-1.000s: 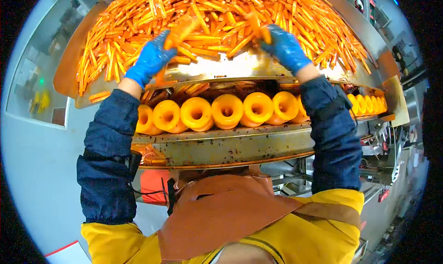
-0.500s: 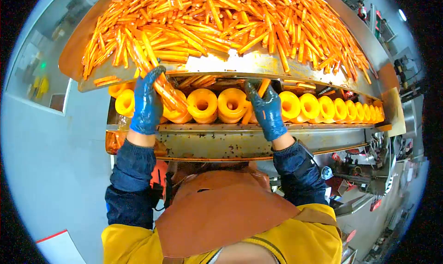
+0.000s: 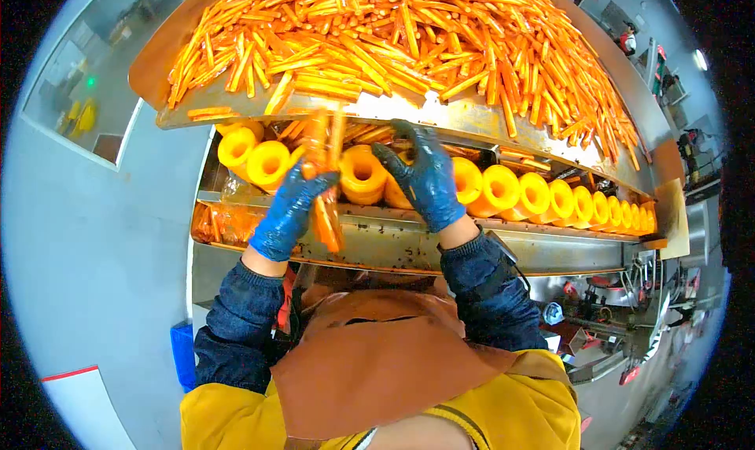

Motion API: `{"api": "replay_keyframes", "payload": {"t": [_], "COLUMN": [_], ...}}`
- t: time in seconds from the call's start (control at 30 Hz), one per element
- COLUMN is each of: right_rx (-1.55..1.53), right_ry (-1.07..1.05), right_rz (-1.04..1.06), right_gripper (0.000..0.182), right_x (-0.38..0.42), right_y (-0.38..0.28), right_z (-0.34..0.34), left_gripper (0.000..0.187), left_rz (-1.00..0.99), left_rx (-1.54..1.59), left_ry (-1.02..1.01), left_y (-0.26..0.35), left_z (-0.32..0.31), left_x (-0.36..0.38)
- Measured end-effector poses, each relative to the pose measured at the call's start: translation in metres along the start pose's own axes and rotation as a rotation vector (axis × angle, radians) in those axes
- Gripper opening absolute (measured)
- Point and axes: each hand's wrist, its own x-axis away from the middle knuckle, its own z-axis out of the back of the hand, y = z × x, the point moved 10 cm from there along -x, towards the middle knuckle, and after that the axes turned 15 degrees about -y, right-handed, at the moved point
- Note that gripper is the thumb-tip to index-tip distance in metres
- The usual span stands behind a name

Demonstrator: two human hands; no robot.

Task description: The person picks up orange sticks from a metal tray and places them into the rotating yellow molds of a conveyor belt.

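My blue-gloved left hand (image 3: 289,212) is closed round a bundle of glossy orange sticks (image 3: 321,163), held upright over the front edge of the row of yellow funnels. The bundle is somewhat blurred. To its right, my blue-gloved right hand (image 3: 431,178) has its thumb and fingers apart, with nothing visible between them. It hovers above the yellow funnels and covers part of one. A yellow ring-mouthed funnel (image 3: 362,172) stands between the two hands. Beyond them, a large heap of orange sticks (image 3: 377,41) lies on a metal tray (image 3: 464,118).
More yellow funnels (image 3: 501,187) run in a row to the right. A stained metal trough (image 3: 393,241) lies in front of them, with orange pieces in clear wrapping (image 3: 224,223) at its left end. Machinery (image 3: 605,316) stands at right; a distant person (image 3: 627,39) is at upper right.
My left hand has brought its sticks right and toward me, off the tray's edge. My right hand has moved left, and the stick near its fingers is gone from view.
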Motion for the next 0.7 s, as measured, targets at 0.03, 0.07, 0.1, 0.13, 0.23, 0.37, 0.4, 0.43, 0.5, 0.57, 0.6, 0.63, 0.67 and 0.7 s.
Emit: {"api": "replay_keyframes", "payload": {"t": [0.03, 0.07, 0.1, 0.13, 0.23, 0.37, 0.4, 0.43, 0.5, 0.57, 0.6, 0.63, 0.67, 0.7], "right_rx": [-0.216, -0.436, -0.472, -0.507, -0.565, -0.111, 0.117, 0.344, -0.041, -0.592, -0.594, -0.73, -0.861, -0.957], "right_ry": [-0.157, -0.446, -0.398, -0.349, 0.092, -0.159, -0.041, 0.078, -0.192, -0.604, -0.601, -0.465, -0.328, -0.173], "right_rz": [-0.031, -0.259, -0.173, -0.085, -0.048, -0.16, -0.011, 0.138, 0.056, -0.146, -0.143, -0.098, -0.055, -0.2], "right_gripper": [0.04, 0.035, 0.031, 0.028, 0.022, 0.023, 0.025, 0.027, 0.028, 0.025, 0.025, 0.023, 0.021, 0.018], "right_x": [-0.007, -0.002, -0.005, -0.007, -0.002, -0.005, -0.001, 0.005, -0.006, 0.004, 0.005, 0.001, -0.002, -0.002], "right_y": [0.004, 0.028, 0.021, 0.013, 0.003, 0.031, 0.008, -0.017, -0.015, -0.008, -0.007, -0.006, -0.004, 0.002], "right_z": [-0.022, -0.068, -0.07, -0.068, -0.011, -0.036, -0.025, -0.018, -0.038, -0.093, -0.096, -0.087, -0.076, -0.059], "left_gripper": [0.027, 0.029, 0.029, 0.031, 0.033, 0.034, 0.035, 0.036, 0.036, 0.035, 0.035, 0.035, 0.034, 0.032], "left_rz": [-0.009, -0.019, -0.022, -0.022, -0.01, -0.037, -0.083, -0.088, -0.051, 0.099, 0.098, 0.13, 0.163, 0.148], "left_rx": [-0.037, -0.075, -0.075, -0.082, -0.066, 0.014, 0.043, 0.028, -0.042, -0.228, -0.233, -0.27, -0.303, -0.287], "left_ry": [-0.072, -0.145, -0.146, -0.171, -0.145, 0.012, 0.035, -0.032, -0.111, -0.31, -0.31, -0.319, -0.328, -0.373], "left_y": [-0.005, -0.01, -0.012, -0.013, -0.014, 0.006, 0.013, 0.015, 0.015, -0.009, -0.005, -0.003, -0.004, -0.005], "left_z": [-0.011, -0.023, -0.026, -0.03, -0.015, 0.009, 0.013, 0.01, -0.009, -0.025, -0.027, -0.032, -0.034, -0.035], "left_x": [-0.003, -0.006, -0.005, -0.003, 0.002, 0.012, 0.015, 0.014, 0.011, 0.006, 0.008, 0.012, 0.015, 0.017]}}
